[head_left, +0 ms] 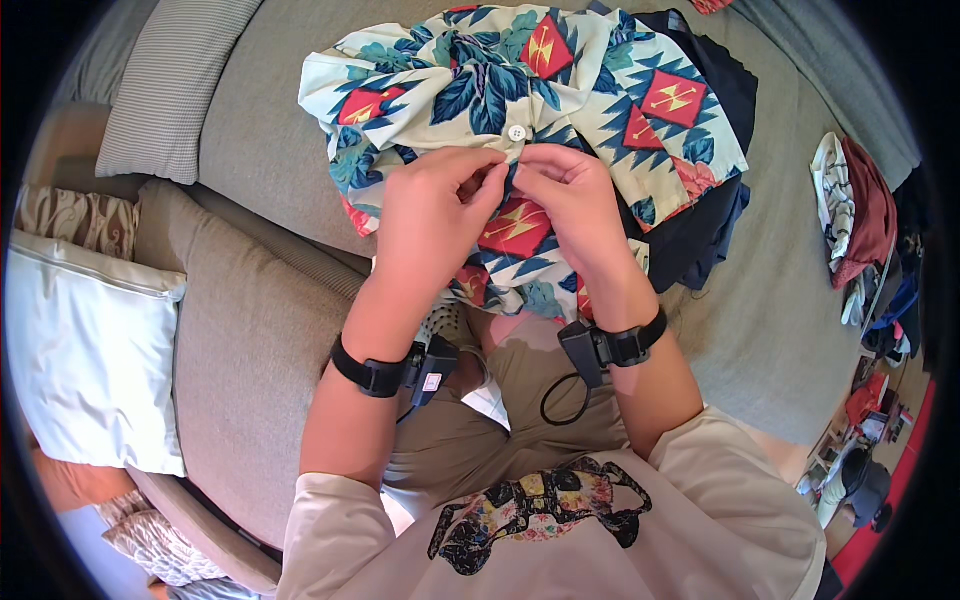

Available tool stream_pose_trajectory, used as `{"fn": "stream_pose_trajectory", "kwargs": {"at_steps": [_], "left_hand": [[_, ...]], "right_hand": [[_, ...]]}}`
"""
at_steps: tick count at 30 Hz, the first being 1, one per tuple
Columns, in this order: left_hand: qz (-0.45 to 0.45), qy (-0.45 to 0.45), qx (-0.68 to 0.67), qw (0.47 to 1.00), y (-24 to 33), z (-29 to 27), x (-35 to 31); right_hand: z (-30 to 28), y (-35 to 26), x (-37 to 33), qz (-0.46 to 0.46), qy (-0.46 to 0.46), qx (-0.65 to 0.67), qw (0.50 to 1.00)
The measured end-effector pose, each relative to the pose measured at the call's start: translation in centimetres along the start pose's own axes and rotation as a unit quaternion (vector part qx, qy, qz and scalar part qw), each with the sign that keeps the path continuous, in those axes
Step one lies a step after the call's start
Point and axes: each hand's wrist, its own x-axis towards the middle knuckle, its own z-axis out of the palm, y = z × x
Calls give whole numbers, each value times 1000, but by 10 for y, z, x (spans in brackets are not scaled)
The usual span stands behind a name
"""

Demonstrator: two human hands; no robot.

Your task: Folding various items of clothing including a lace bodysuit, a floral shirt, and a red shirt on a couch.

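A cream button-up shirt [485, 90] with blue leaves and red diamond shapes lies spread in front of me, partly over the sofa edge. Both hands meet at its front placket, just below a round white button [517, 132]. Thumb and fingers of my left hand [432, 205] pinch the fabric edge. My right hand [572, 195] pinches the cloth right beside it, fingertips nearly touching the left ones. Whatever lies between the fingertips is too small to make out. Dark clothing [738, 95] lies underneath the shirt on the right.
The grey sofa [770, 330] carries the shirt, with a striped cushion [170, 90] at far left. Nearer left are a brown armrest [250, 330] and a white satin pillow [95, 350]. Folded clothes [865, 200] sit at far right. Strapped devices [375, 375] are on both wrists.
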Motion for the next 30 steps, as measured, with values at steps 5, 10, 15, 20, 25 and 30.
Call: {"fn": "stream_pose_trajectory", "kwargs": {"at_steps": [5, 10, 15, 20, 25, 30], "left_hand": [[91, 25, 92, 991, 0, 4, -1], [116, 55, 100, 987, 0, 7, 1], [11, 29, 21, 999, 1, 6, 0], [-21, 58, -15, 998, 2, 8, -2], [-110, 81, -150, 979, 2, 10, -3], [-231, 12, -311, 922, -1, 0, 5]], "right_hand": [[5, 1, -2, -21, -19, 70, 997], [10, 5, 1, -25, 21, 47, 998], [16, 6, -3, -92, 68, -40, 993], [22, 4, -7, -13, 72, 83, 994], [21, -1, -8, 61, 46, 173, 982], [13, -15, -5, -24, -4, -59, 998]]}}
